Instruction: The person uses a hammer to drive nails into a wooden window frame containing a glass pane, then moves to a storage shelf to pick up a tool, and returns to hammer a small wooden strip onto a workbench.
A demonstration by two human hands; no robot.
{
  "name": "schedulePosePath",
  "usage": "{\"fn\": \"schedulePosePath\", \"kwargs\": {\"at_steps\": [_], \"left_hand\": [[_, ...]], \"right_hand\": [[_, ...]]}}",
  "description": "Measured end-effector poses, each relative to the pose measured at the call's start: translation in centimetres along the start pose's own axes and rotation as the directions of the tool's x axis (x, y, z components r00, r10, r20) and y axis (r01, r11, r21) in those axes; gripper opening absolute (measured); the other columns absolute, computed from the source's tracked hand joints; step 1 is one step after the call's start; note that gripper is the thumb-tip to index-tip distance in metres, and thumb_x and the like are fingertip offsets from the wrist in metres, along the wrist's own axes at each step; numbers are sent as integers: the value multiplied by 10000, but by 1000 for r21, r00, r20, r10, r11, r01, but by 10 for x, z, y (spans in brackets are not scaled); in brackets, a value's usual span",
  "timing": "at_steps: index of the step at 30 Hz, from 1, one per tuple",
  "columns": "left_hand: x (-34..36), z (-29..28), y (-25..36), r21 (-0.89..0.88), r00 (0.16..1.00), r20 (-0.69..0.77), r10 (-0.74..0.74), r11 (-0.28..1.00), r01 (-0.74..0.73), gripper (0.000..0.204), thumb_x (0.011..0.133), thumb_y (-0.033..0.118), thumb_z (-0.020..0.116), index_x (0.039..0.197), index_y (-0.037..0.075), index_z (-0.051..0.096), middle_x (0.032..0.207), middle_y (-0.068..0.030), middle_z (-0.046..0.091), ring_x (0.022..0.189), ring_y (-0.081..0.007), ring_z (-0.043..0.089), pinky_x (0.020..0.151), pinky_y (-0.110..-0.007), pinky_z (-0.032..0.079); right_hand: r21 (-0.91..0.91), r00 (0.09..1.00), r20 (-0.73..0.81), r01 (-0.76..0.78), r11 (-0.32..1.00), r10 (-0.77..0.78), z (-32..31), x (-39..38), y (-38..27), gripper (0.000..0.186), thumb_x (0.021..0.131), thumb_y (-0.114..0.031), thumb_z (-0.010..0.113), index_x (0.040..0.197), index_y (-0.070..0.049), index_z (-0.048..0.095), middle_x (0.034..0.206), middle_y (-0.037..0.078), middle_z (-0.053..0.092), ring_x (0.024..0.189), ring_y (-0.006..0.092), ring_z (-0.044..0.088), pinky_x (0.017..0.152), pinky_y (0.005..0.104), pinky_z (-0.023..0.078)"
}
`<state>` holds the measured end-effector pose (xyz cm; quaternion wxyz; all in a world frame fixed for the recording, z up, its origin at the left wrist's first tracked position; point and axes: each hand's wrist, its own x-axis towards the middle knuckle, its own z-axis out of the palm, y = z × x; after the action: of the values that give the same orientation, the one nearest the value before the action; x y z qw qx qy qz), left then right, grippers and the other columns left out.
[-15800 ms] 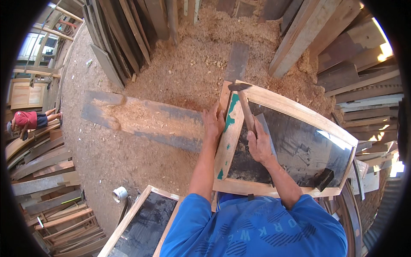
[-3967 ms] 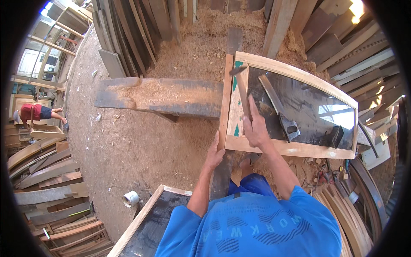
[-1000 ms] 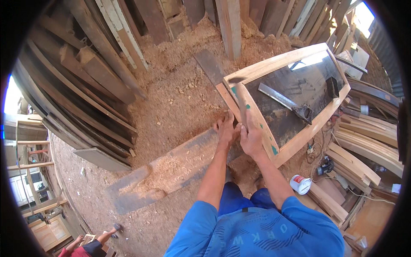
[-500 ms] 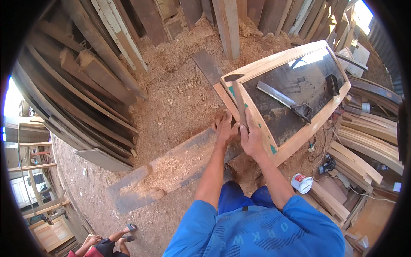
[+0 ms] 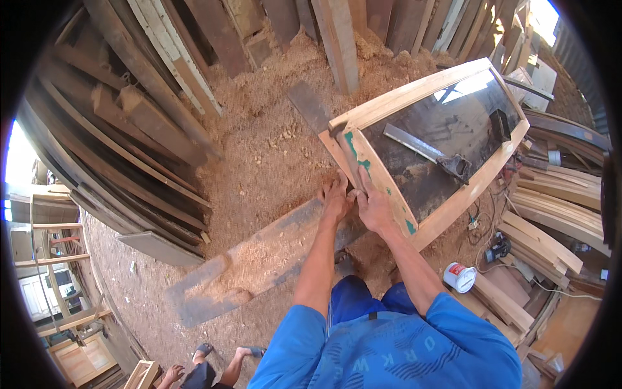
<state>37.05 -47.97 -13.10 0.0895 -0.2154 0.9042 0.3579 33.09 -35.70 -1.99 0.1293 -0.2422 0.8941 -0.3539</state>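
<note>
My right hand (image 5: 376,209) is closed around a hammer (image 5: 348,153), whose handle lies along the near-left end of a glazed wooden window frame (image 5: 404,91). The hammer's dark head is at the frame's far-left corner. My left hand (image 5: 335,202) sits just left of it, with bent fingers on a pale wooden strip (image 5: 337,153) along the frame's outer edge. Anything small between its thumb and fingers cannot be made out. Green patches mark the frame beside the hammer. A handsaw (image 5: 414,144) and a dark block (image 5: 500,125) rest on the glass.
A board (image 5: 272,249) strewn with shavings lies left of my legs. Curved planks (image 5: 116,168) lean at the left; more timber (image 5: 551,204) is stacked at the right. A white tub (image 5: 460,277) and a power tool (image 5: 497,249) with a cord are nearby. Another person (image 5: 201,373) sits at lower left.
The hammer's head has swung left and down toward the frame's corner. My left hand stays nearly in place. The person at lower left has shifted right, with a small wooden frame now beside their hand.
</note>
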Motion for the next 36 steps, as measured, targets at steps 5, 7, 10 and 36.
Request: {"fn": "schedulePosePath", "kwargs": {"at_steps": [5,7,10,36], "left_hand": [[1,-5,8,37,998,58,-1,999,-1,834,940,356,594,1589,38,178,1471,-209,458,1386,-421,325,1148,-541,120],[12,-9,7,31,999,38,-8,999,6,842,932,353,601,1588,36,179,1466,-212,461,1385,-422,326,1147,-538,124],[1,-5,9,2,996,78,-38,999,37,847,928,357,607,1588,37,183,1458,-220,468,1387,-423,325,1146,-536,129],[3,-3,1,28,993,41,-109,994,108,898,902,519,601,1587,83,217,1599,-222,295,1492,-424,205,1201,-563,116]], "right_hand": [[6,997,27,-72,997,71,10,0,11,672,962,-106,526,1578,-168,265,1029,301,669,898,490,643,792,496,522],[-61,992,67,-98,993,102,3,12,5,674,960,-105,529,1578,-171,269,1030,302,668,895,491,644,789,481,525],[83,996,-85,43,996,-36,-3,-6,-2,670,957,-102,533,1574,-168,280,1027,318,656,898,490,644,789,476,520],[383,985,-168,88,920,-24,-99,-76,39,531,911,-142,610,1398,6,460,1008,263,677,987,352,677,842,406,508]]}}
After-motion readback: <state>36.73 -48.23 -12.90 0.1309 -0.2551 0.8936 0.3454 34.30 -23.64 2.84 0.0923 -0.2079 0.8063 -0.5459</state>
